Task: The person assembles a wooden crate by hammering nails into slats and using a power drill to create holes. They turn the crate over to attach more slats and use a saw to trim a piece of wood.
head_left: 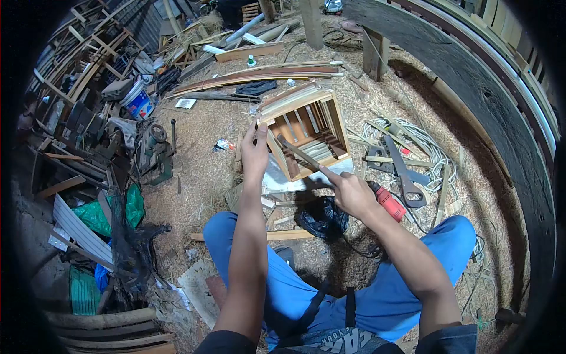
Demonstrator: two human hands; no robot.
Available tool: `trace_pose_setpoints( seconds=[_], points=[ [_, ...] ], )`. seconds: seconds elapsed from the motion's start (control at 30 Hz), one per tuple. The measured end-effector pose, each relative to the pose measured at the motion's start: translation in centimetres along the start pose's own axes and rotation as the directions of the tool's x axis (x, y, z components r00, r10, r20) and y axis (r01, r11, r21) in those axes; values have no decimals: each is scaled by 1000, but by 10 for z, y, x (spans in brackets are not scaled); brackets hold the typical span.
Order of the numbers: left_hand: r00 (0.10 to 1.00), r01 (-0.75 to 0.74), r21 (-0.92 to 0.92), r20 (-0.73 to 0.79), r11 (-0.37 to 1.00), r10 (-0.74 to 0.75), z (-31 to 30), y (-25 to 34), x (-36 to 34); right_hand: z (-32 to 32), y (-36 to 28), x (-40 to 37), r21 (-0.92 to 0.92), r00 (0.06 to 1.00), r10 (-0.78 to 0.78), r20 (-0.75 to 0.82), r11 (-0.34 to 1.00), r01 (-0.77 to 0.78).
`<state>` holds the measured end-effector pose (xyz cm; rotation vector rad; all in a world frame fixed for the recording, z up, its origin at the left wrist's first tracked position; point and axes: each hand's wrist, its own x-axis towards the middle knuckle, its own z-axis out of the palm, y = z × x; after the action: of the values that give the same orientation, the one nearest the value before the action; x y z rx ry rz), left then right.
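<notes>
Left hand (254,152) gripped top corner of brown slatted wooden crate (330,121), tipped on its side on the sawdust floor (200,127) | right hand (352,192) pinched thin pale wooden slat (298,152), angled into crate | red power drill (388,202) beside right hand.

Crate (306,133), gripped at a corner by the left hand (254,154): bare wood slats, pale, matt, unvarnished, rough at the sawn edges. Thin strip (300,154), pinched in the right hand (352,192): the same raw wood, greyer. Floor (200,177): loose dry shavings and sawdust, fibrous. Pincers (407,177): dull dark metal. Drill (389,202): red plastic, slightly glossy. Bag (321,219): black plastic, crinkled, shiny. Trousers (283,283): blue cloth, matt.
</notes>
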<state>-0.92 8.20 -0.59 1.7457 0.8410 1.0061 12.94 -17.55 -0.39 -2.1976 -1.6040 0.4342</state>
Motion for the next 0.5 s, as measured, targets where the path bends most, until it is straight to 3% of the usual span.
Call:
trace_pose_setpoints(
  seconds=[0.1, 0.17, 0.27, 0.4, 0.5],
  points=[
    [1000, 15, -1, 5, 1000, -15, -1, 0, 1, -5, -7, 1, -11, 999, -37, -38, 999, 37],
    [999, 32, -7, 14, 999, -32, -2, 10, -5, -14, -12, 7, -103, 992, 71, 102, 993, -61],
    [1000, 14, -32, 18, 999, -13, -1, 9, -4, -21, -13, 11, -104, 989, 83, 122, 992, -70],
    [1000, -5, -12, 18, 1000, 6, -3, 7, -5, -25, -23, 9, 0, 996, 82, 43, 997, -82],
    [999, -45, -25, -2, 999, 45, -2, 8, -7, -10, -16, 12, -77, 997, 36, 63, 997, -31]
  ],
)
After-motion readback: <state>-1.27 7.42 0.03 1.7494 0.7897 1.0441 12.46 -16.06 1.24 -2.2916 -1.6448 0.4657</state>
